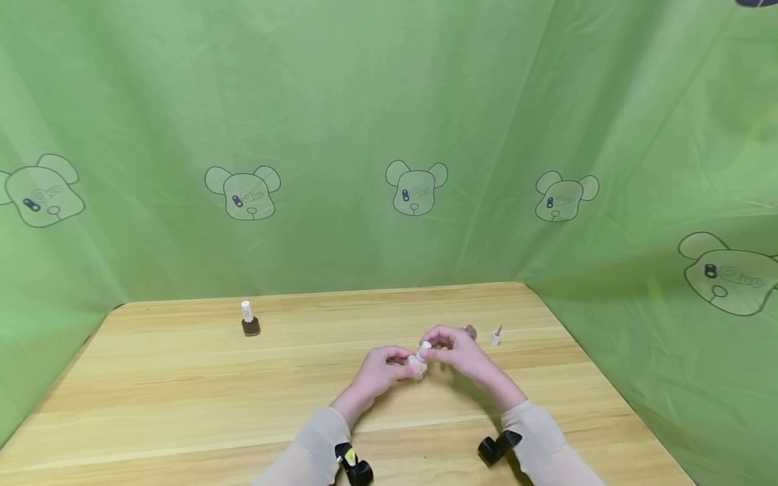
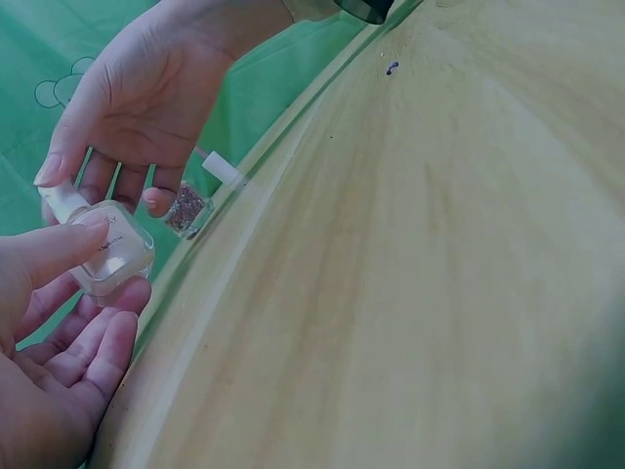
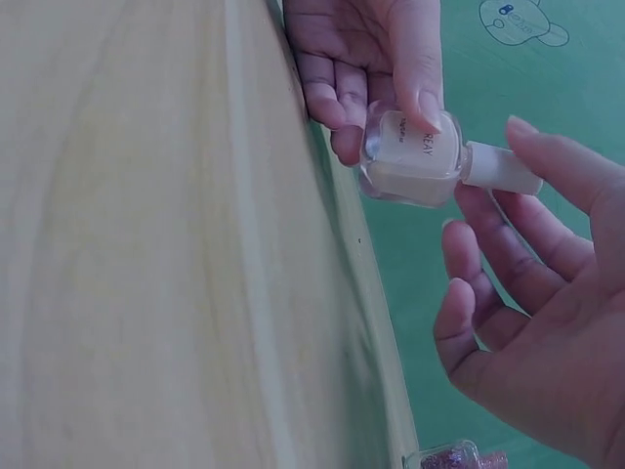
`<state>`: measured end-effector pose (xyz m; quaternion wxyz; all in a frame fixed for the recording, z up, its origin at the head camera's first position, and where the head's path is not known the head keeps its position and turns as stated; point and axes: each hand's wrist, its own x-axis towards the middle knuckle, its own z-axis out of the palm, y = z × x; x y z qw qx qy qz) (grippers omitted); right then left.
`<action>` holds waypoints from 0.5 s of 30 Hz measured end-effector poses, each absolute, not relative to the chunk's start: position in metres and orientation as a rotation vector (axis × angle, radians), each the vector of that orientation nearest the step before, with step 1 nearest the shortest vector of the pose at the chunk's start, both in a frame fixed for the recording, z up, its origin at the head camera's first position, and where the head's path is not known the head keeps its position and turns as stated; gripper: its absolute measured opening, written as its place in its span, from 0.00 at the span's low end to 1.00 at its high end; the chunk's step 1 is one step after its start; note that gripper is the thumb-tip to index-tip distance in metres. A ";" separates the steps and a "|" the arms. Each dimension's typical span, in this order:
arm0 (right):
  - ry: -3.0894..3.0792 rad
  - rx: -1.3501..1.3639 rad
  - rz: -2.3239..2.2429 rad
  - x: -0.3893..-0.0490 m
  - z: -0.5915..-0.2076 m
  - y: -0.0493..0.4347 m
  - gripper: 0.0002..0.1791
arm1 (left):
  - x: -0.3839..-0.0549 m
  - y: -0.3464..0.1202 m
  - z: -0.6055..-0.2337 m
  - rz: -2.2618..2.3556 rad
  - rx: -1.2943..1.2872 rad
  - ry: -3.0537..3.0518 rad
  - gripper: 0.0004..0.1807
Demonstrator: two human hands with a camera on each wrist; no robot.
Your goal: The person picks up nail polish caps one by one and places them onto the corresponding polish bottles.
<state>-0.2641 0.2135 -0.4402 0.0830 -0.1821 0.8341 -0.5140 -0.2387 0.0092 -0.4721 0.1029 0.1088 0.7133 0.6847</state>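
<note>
Between both hands is a clear nail polish bottle with pale contents and a white cap. My left hand pinches its glass body, the thumb lying across the printed label and fingers beneath. At the other end, my right hand pinches the white cap between thumb and fingers. The cap sits at the bottle's neck; whether it is screwed tight I cannot tell. Just beyond the right hand stands a glitter nail polish bottle, partly hidden in the head view. Its neck shows no cap in the right wrist view.
Right of the glitter bottle, a loose white cap stands with its brush pointing up. A dark brown nail polish bottle with a white cap stands at the table's far left. Green curtains surround the wooden table at the back and sides.
</note>
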 end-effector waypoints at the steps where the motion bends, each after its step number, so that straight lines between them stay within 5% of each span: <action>1: 2.473 -0.551 -1.534 -0.264 -0.440 0.214 0.19 | -0.239 0.009 -0.472 2.023 0.320 2.101 0.16; 15: 2.331 -0.621 -1.573 -0.264 -0.438 0.219 0.24 | -0.240 0.010 -0.475 2.022 0.306 2.099 0.17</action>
